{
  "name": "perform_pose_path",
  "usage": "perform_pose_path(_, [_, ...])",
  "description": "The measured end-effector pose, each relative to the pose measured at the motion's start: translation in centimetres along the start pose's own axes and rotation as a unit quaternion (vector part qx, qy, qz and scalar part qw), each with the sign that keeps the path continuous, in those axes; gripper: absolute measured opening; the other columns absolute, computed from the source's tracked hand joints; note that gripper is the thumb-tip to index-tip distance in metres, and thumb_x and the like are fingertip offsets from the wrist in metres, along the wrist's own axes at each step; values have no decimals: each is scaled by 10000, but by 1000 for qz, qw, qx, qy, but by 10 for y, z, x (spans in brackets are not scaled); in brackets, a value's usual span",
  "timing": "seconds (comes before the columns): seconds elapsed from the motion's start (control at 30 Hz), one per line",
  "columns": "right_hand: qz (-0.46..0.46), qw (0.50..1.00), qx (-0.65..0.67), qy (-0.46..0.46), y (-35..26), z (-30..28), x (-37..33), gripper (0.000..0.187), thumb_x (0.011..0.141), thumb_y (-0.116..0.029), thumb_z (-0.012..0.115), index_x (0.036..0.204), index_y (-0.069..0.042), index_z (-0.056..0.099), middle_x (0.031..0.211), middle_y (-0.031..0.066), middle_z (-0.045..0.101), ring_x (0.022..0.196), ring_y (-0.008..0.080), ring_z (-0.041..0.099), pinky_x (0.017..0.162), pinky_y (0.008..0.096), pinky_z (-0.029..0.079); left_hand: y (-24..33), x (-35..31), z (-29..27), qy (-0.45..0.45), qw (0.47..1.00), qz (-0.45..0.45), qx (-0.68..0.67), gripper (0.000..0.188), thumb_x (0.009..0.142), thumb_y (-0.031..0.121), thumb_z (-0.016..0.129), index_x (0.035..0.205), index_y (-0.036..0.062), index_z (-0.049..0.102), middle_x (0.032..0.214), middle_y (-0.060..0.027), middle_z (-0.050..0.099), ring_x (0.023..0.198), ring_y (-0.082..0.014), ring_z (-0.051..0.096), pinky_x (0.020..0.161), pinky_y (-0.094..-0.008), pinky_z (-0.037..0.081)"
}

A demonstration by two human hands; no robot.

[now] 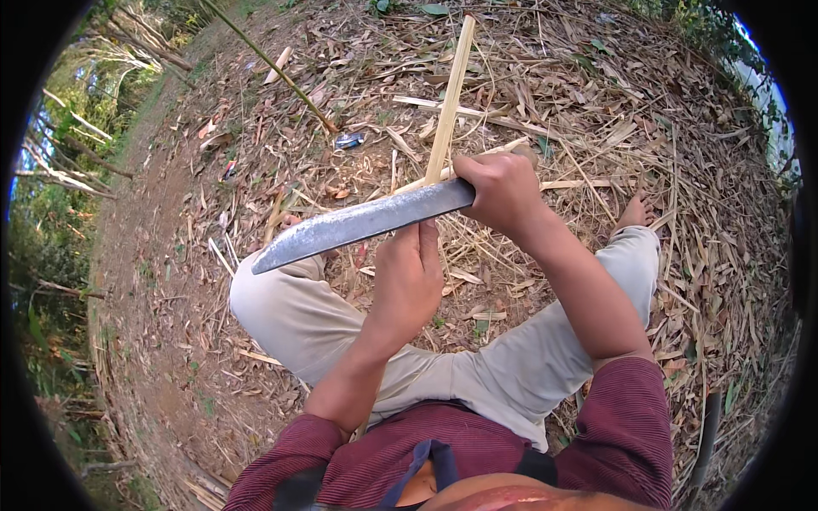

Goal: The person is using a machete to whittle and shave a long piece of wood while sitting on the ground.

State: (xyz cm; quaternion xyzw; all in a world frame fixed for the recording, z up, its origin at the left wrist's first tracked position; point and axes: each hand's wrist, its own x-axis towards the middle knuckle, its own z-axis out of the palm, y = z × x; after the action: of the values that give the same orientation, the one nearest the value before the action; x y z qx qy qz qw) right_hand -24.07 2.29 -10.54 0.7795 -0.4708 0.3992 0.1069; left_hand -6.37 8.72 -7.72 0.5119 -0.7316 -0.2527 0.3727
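Observation:
My right hand [503, 192] is closed around the grip of a machete [366, 221], and the grip itself is hidden by the fingers. Its broad grey blade slants to the left across the front of my body, with the tip low above my left knee. A pale, flat strip of split bamboo [450, 102] stands out beyond the blade, pointing away from me. Below the blade, my left hand [407, 277] is closed on the strip's near end, thumb extended up close to the blade's edge. The blade covers where it meets the strip.
Dry leaves and shavings cover the ground, with another pale split strip [460, 109] lying crosswise ahead. A thin green stalk [285, 77] rises at the far left, near a small blue object [348, 140]. A dark tube [707, 439] lies at right. My bent legs [294, 311] frame the work.

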Motion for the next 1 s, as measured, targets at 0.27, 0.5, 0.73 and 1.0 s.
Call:
perform_pose_path(0.27, [475,870,-103,-79,166,-49,-2,293,861,-204,561,680,3,663,580,123,631,544,231,631,535,377,504,-21,-69,-42,-145,973,-139,-117,289,1055,228,402,927,16,550,641,-89,559,525,-144,504,494,-333,400])
perform_pose_path(0.5, [264,963,28,49,34,-52,17,217,797,-185,680,661,-34,603,542,104,573,447,218,528,472,341,419,-24,-18,-61,-215,884,-230,-345,315,1042,288,418,1168,19,522,902,-147,658,595,-186,649,550,-278,539])
perform_pose_path(0.73, [27,999,34,15,-21,-44,9,208,623,-107,713,727,-101,532,607,68,589,563,276,625,494,409,459,-1,15,-55,-268,862,-226,-367,368,1035,319,469,1174,-8,565,951,-158,673,676,-190,690,528,-281,565])
perform_pose_path(1.0, [21,999,30,-23,-36,-36,-5,135,681,-129,674,717,-89,550,588,90,601,543,296,639,509,406,501,2,3,-24,-196,884,-182,-384,250,1041,221,457,1018,14,597,743,-67,596,468,-32,327,420,-202,240])
